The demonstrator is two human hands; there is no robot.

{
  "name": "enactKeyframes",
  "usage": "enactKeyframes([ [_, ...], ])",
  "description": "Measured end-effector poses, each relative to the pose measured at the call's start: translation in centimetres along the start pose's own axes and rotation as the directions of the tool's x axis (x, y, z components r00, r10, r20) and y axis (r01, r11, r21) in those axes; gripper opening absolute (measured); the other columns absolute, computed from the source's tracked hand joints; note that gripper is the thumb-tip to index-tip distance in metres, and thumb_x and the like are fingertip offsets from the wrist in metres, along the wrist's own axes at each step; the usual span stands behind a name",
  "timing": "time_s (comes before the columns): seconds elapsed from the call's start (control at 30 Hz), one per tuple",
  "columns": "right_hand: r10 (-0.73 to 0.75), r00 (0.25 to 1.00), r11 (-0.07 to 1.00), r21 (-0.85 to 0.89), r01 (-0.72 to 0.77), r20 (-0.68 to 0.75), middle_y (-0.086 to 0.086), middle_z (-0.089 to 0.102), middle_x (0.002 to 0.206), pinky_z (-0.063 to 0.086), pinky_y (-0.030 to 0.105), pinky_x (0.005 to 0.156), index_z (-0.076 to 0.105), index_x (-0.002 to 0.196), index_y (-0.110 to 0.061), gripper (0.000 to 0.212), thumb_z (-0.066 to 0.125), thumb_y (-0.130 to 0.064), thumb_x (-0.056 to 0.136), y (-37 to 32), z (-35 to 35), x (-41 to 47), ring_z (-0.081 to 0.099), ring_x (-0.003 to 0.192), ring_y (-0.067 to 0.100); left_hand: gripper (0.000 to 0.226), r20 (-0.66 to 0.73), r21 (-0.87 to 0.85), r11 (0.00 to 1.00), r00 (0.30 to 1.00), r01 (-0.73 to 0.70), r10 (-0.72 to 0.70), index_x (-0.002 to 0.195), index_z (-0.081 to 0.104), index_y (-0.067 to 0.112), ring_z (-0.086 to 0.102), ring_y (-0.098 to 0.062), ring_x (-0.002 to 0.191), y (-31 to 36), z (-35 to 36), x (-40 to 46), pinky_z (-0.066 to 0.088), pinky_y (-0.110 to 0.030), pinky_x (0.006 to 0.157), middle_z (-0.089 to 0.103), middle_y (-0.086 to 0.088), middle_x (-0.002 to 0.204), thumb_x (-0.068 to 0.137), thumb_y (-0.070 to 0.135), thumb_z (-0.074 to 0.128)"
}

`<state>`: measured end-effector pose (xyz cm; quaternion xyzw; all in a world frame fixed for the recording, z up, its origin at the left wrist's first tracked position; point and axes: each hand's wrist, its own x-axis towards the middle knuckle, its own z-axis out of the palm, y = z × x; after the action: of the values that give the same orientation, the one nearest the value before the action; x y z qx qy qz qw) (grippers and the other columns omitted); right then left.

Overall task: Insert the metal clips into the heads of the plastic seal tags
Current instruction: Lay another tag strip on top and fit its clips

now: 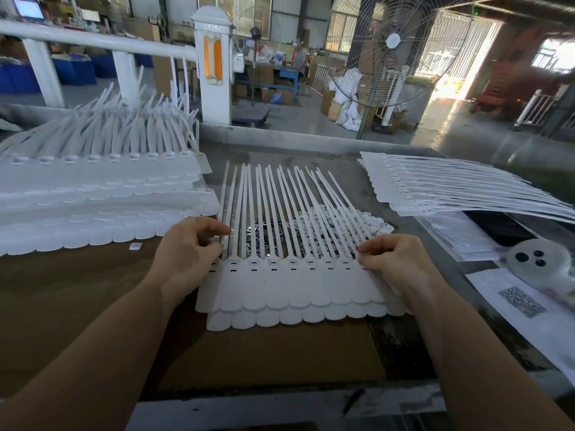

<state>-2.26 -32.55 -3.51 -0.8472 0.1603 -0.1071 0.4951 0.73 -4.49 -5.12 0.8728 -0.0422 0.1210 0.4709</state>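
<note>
We see the left hand (186, 253) pinching the leftmost strap of the row of seal tags (295, 284), just above its head. The right hand (395, 262) curls over the row's right end; what it holds we cannot tell. Between the hands, under the straps, lies a pile of metal clips (264, 236). Left of the left hand sits a tag stack (93, 194); right of the right hand, another stack (451, 188).

white seal tags (292, 284) in flat row, metal clips (264, 236) beneath straps
</note>
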Motion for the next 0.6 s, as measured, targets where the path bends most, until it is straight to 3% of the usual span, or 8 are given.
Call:
enactKeyframes([
  [0.13,0.004,1.0,1.0,-0.019,-0.004,-0.003,0.004,0.067,0.073,0.047,0.02,0.062,0.071,0.072,-0.018,0.014,0.075,-0.004,0.074,-0.05,-0.04,-0.03,0.058,0.068,0.014,0.028,0.003,-0.009,1.0,1.0,0.008,-0.008,0.091,0.063,0.03,0.056,-0.005,0.08,-0.04,-0.05,-0.04,0.037,-0.013,0.063,0.06,0.003,0.093,0.086,0.002,0.058],
  [0.3,-0.018,1.0,0.999,0.032,0.018,0.011,-0.003,0.068,0.081,0.045,0.019,0.065,0.072,0.076,-0.023,0.012,0.072,-0.012,0.08,0.45,-0.25,-0.36,0.062,0.077,0.009,0.028,0.004,-0.007,1.0,1.0,0.01,-0.01,0.092,0.064,0.029,0.054,-0.004,0.081,0.04,-0.08,-0.04,0.037,-0.012,0.064,0.06,0.003,0.094,0.086,0.002,0.058],
  [0.6,0.031,0.996,0.996,0.076,-0.037,0.085,-0.001,0.055,0.076,0.042,0.016,0.059,0.07,0.083,-0.018,0.023,0.065,0.004,0.08,-0.15,-0.66,-0.49,0.05,0.065,0.01,0.027,0.005,-0.016,1.0,1.0,0.015,-0.015,0.093,0.064,0.027,0.056,-0.01,0.085,0.27,-0.03,-0.2,0.039,-0.015,0.067,0.062,-0.002,0.097,0.087,0.002,0.058],
])
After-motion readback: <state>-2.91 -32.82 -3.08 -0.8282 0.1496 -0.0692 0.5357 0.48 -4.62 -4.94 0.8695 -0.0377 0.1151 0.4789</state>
